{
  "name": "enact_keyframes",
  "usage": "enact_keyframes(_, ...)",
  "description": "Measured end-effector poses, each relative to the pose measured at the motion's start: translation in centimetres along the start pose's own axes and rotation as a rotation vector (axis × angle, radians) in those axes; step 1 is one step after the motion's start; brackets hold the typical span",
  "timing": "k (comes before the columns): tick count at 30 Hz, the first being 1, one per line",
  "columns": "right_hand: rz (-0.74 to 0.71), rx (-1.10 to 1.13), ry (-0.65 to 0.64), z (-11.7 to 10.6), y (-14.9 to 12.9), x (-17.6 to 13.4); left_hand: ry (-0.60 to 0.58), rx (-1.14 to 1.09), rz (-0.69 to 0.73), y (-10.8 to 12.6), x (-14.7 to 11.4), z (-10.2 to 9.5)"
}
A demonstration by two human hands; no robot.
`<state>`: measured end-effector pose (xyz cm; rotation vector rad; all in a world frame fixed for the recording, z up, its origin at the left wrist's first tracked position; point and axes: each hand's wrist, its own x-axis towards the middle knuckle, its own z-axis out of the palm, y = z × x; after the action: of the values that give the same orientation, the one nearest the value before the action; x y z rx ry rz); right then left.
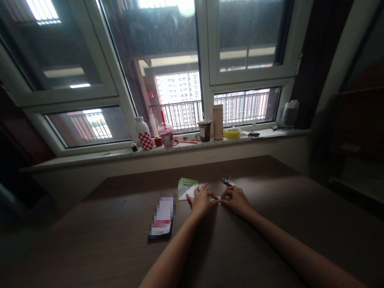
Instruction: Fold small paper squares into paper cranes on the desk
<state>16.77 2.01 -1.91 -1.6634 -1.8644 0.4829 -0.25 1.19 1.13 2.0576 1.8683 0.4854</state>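
Observation:
Both hands meet over the brown table (126, 224), fingertips pinched close together. Between them shows a small whitish piece of paper (219, 200), mostly covered by the fingers. My left hand (202, 201) holds its left end with thumb and forefinger, the other fingers spread. At the opposite end, my right hand (237, 200) pinches the paper with its fingers curled. Green-and-white printed papers (184, 189) lie just left of my left hand, partly under it. Beyond my right fingers is a small dark, multicoloured folded-looking thing (225, 181); its kind is unclear.
A phone (162, 218) with a blurred screen lies left of my left forearm. Along the windowsill (120, 154) stand a checkered bottle (144, 134), a pink drink cup (166, 135), a dark drink cup (205, 131), a tan cylinder (218, 122), yellow tape (232, 133) and black-handled scissors (253, 135).

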Motion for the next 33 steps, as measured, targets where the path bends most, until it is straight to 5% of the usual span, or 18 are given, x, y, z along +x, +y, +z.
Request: enact_keyframes(33,-0.006,0.030,-0.090,0.2,1.6,1.3,-0.087,-0.005,0.012,-1.6,-0.1,-0.2)
